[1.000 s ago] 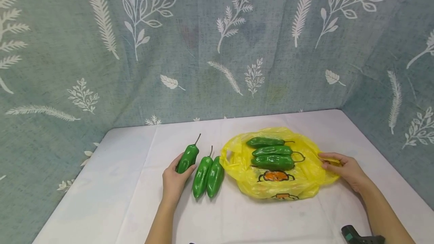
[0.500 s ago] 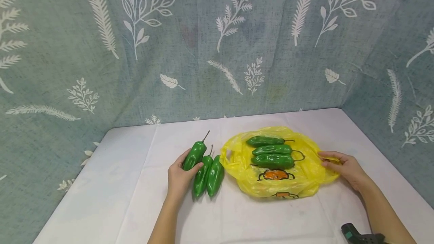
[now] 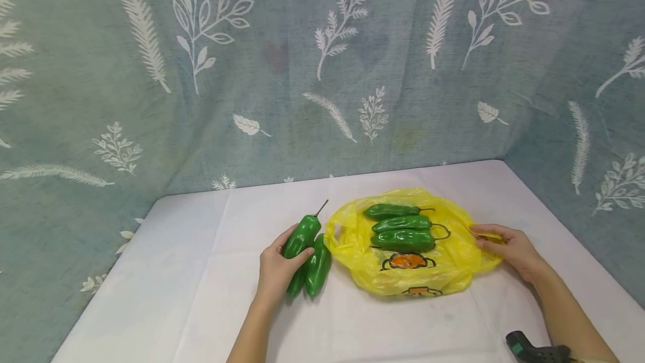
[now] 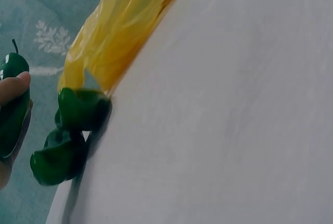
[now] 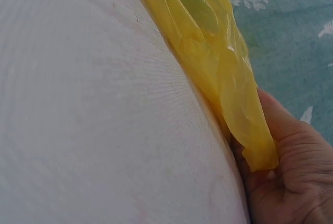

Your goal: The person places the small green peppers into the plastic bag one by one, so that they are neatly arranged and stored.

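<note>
In the head view my left hand (image 3: 279,268) grips a glossy green pepper (image 3: 304,235), its stem pointing up and to the right. Two more green peppers lie below it, one (image 3: 318,268) in plain sight, the other largely behind the hand. The left wrist view shows the held pepper (image 4: 13,120) raised off the table, apart from the two lying peppers (image 4: 80,109). A crumpled yellow plastic bag (image 3: 456,276) lies flat to the right, with three green peppers (image 3: 403,240) side by side on it. My right hand (image 3: 521,254) pinches the bag's right end between thumb and fingers.
A white cloth (image 3: 201,296) covers the table. Behind it hangs a green-blue curtain (image 3: 282,83) with white leaf prints, which also runs along both sides. Near my right forearm a dark device (image 3: 534,349) shows at the bottom edge.
My left hand has carried the pepper to the right, from beside the two lying peppers to above them. The right hand keeps its place on the bag. The head view has shifted slightly.
</note>
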`<state>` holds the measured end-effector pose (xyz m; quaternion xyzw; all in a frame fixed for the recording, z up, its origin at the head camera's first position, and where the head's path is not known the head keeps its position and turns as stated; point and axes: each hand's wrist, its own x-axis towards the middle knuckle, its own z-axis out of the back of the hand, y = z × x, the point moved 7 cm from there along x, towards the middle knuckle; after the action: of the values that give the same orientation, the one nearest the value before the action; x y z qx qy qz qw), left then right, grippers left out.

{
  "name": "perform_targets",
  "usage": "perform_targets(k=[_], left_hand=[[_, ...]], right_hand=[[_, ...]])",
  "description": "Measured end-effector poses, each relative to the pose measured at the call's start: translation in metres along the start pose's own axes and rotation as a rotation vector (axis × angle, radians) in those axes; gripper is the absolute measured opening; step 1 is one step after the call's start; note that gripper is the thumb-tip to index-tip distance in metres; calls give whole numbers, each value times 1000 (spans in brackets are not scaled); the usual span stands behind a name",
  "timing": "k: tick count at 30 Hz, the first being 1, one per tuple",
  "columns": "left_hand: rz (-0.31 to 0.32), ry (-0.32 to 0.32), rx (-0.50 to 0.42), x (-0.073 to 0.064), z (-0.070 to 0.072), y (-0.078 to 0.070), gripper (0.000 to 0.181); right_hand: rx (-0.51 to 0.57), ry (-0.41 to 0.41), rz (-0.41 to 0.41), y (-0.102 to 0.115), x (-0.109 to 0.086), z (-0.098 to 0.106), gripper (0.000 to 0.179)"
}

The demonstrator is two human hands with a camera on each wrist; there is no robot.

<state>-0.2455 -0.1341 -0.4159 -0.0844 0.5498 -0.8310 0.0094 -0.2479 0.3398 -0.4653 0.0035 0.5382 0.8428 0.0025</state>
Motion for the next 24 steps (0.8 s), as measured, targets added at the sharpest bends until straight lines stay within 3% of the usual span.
perform_targets(k=[15, 24], left_hand=[[-153, 82, -57, -4, -36, -35, 61], [-229, 170, -41, -5, -64, -62, 62]], right_hand=[[39, 6, 28, 3, 0, 0, 45], [44, 4, 25, 2, 0, 1, 40]])
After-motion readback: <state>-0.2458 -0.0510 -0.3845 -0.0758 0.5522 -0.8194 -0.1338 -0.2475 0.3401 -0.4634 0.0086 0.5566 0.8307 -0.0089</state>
